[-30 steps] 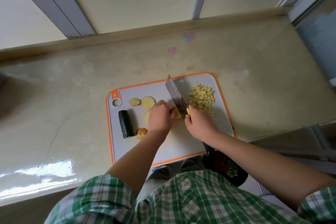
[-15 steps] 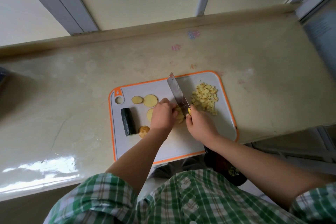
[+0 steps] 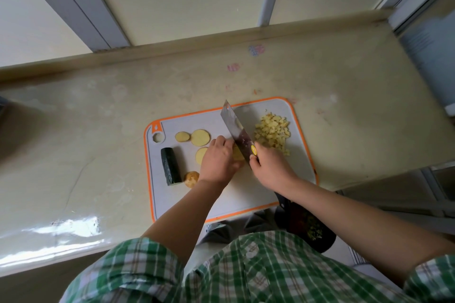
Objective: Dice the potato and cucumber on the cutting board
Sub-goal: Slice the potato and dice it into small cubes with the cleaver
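A grey cutting board (image 3: 229, 194) with an orange rim lies on the counter. My right hand (image 3: 270, 170) grips the handle of a cleaver (image 3: 235, 131), whose blade stands on a stack of potato slices (image 3: 237, 154). My left hand (image 3: 218, 160) holds that stack with curled fingers, right beside the blade. Loose potato slices (image 3: 200, 137) lie to the left, a potato end piece (image 3: 191, 179) sits near my left wrist, and a dark green cucumber piece (image 3: 170, 166) lies further left. A pile of diced potato (image 3: 273, 133) is on the board's right side.
The beige counter (image 3: 86, 135) extends left and right of the board, with a raised back ledge (image 3: 197, 44) below the window frames. The board's near edge overhangs the counter front. A dark bin (image 3: 310, 226) with scraps sits below, under my right forearm.
The cleaver has kept chopping through the potato stack, its blade staying beside my left fingers. The view has shifted slightly; both hands remain in the same place on the board.
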`<state>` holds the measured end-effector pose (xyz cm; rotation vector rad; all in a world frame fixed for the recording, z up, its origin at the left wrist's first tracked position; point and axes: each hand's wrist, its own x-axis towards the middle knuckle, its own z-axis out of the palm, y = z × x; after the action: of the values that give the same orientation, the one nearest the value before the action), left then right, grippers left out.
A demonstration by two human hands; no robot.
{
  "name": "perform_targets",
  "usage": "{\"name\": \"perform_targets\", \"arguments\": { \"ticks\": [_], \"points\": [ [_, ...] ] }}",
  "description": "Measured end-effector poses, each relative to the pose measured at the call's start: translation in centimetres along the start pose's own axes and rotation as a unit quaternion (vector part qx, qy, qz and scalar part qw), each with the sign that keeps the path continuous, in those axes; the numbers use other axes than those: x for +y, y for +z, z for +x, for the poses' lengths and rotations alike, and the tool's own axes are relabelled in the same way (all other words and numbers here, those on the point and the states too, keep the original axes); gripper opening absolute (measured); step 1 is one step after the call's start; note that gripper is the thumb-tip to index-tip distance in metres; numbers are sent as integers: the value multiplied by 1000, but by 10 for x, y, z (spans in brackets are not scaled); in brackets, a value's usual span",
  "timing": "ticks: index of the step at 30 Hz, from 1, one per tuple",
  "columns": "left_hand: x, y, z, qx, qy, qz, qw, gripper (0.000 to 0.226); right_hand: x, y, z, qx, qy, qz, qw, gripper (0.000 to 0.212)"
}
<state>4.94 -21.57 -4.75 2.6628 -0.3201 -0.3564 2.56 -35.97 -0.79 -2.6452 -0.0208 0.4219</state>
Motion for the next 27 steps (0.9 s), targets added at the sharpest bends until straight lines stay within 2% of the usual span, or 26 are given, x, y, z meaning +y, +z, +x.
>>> {"name": "perform_targets", "arguments": {
  "ticks": [13,27],
  "points": [
    [0,1,1,13,-26,-18,999,36,-4,15,-2,-5,15,19,1000,8],
    [-1,-3,0,-4,-15,-11,1000,48,4,17,4,18,11,24,999,12]
  ]
}}
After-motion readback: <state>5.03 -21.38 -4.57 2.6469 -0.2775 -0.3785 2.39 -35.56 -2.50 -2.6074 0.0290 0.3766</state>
